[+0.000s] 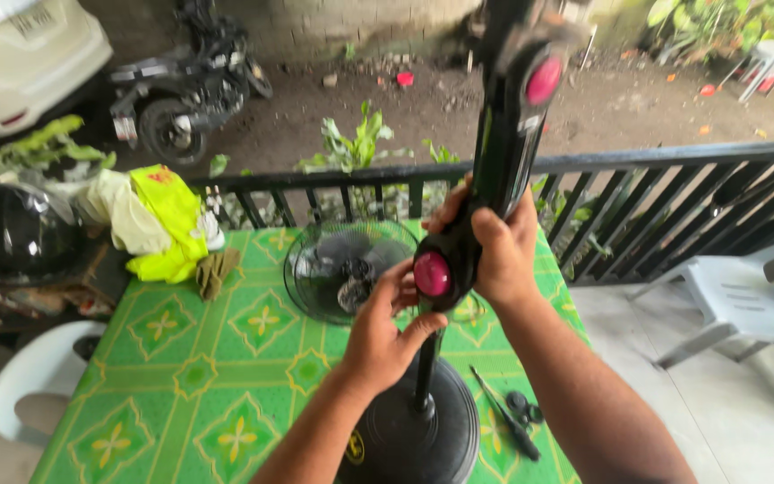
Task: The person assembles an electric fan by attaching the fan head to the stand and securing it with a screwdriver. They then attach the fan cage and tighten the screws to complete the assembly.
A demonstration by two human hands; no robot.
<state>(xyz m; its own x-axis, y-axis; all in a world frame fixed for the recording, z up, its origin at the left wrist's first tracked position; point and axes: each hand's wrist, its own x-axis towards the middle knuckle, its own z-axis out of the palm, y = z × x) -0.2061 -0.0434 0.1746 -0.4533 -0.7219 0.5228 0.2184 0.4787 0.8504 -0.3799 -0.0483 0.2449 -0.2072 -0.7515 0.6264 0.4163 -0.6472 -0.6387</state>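
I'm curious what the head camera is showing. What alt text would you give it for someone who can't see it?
Two bare hands, left hand and right hand, grip a black fan stand with pink knobs, held above a green patterned tablecloth. A round fan grille, a screwdriver and small black parts lie on the table; a black railing and parked motorcycle lie beyond.

Worktop cover: bright green cloth, repeating diamond pattern, yellow flower motifs with paler green borders.
Fan stand: glossy black column, two magenta-pink round knobs.
Fan base: black disc, small yellow mark near its front.
Fan grille: dark wire mesh, black.
Screwdriver: black handle, near the worktop's right edge.
Garment: fluorescent yellow-green with cream cloth, at the worktop's far left corner.
Railing: black bars.
Chair: pale grey-white plastic.
Car: white.
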